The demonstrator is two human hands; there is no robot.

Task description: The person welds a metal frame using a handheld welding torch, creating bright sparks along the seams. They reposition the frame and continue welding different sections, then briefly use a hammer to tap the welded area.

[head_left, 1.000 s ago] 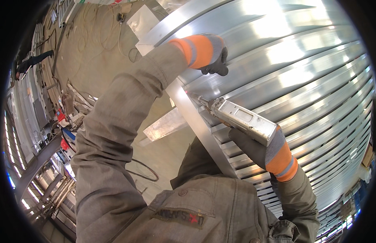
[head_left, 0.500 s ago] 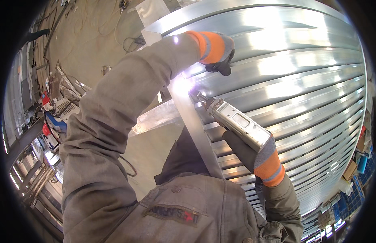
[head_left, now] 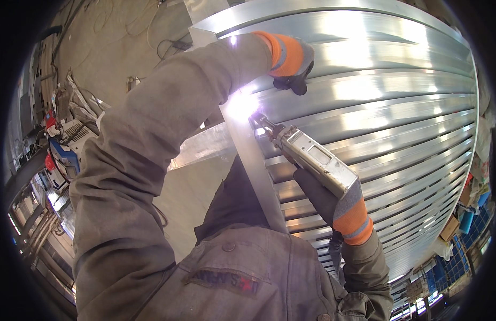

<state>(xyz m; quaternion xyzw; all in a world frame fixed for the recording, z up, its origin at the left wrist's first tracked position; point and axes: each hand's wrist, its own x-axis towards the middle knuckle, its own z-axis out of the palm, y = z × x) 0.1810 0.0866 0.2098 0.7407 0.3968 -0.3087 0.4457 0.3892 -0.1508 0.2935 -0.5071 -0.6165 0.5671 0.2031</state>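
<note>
A handheld welding torch (head_left: 318, 159) with a boxy silver body lies in my gloved right hand (head_left: 327, 206), which is wrapped round its rear end. Its nozzle points up and left at a bright white-violet glare (head_left: 242, 106), which hides the spot on the metal there. The glare sits where a flat edge bar (head_left: 252, 171) meets the slats of a large shiny metal panel (head_left: 365, 120). Beyond the glare, my gloved left hand (head_left: 295, 60) is at the slats with its fingers curled in. Whatever it may hold is hidden.
A metal strip (head_left: 205, 148) runs left from the edge bar, above the floor (head_left: 197, 203). Cables (head_left: 173, 49) lie on the floor at the far left. Red, blue and white equipment (head_left: 63, 155) stands at the left. Boxes (head_left: 450, 227) and a blue grid (head_left: 446, 273) are beyond the panel's right edge.
The view has shifted slightly. My left hand appears a little farther right and the torch stays close to the edge bar. The glare looks somewhat larger; both hands keep their closed shape.
</note>
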